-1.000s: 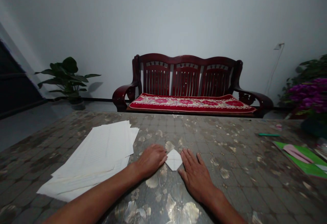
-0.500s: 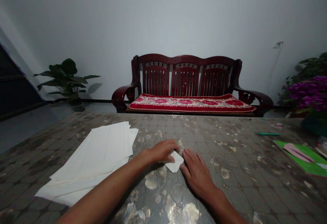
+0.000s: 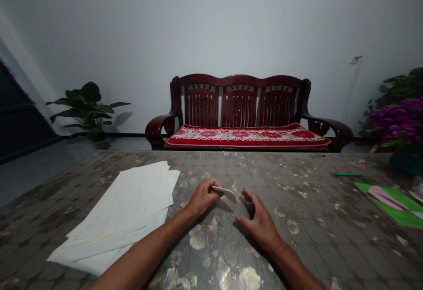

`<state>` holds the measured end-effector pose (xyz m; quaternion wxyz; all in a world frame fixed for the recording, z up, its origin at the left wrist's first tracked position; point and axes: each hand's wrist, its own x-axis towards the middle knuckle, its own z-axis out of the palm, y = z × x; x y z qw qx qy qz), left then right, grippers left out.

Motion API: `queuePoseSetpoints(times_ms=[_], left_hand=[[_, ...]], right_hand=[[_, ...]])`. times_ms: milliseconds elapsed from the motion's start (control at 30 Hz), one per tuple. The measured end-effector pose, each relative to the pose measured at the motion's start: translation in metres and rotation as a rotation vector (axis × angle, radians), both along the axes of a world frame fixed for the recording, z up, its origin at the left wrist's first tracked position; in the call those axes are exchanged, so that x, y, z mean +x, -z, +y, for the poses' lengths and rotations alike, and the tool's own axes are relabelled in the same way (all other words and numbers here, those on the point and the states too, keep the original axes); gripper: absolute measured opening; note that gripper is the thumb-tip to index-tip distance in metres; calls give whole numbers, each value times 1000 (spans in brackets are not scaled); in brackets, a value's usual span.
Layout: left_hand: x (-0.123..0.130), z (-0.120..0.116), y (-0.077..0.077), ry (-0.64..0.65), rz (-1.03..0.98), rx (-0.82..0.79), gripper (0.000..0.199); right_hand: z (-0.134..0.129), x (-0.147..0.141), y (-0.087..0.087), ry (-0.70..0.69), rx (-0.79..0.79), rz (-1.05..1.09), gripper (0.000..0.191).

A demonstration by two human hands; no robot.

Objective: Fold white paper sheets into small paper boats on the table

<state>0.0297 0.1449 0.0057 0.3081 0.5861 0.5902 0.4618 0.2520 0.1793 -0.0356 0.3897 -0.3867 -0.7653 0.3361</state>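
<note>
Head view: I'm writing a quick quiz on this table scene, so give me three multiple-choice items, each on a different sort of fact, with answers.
1. Where does the stack of white paper lie on the table, relative to the left hand? A) to its left B) to its right C) under it

2. What colour is the sheet under the pink paper? A) blue B) green C) yellow

3. Where is the small folded white paper? A) flat on the table B) in the right hand C) pinched in the left hand's fingers

Answers: 1 A, the stack lies beside that hand, on its left. 2 B, green shows around the pink paper. 3 C, the paper is raised in those fingers, and the right hand is apart from it.
</note>
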Motion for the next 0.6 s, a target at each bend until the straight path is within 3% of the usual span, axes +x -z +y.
queuePoseSetpoints(times_ms=[100,267,400,600], left_hand=[[3,-8,16,-7,-107,57,9],[7,-13,32,25,-64,98,4],[11,-20,25,86,270,166,5],[5,-46,21,113,770,486,8]], right_hand=[[-1,-6,-9,29,153,-25,57],[-5,-12,-16,-60,416,-102,22],[-4,-7,-12,-110,588,-220,16],[-5,-4,-8,-83,741,-408,19]])
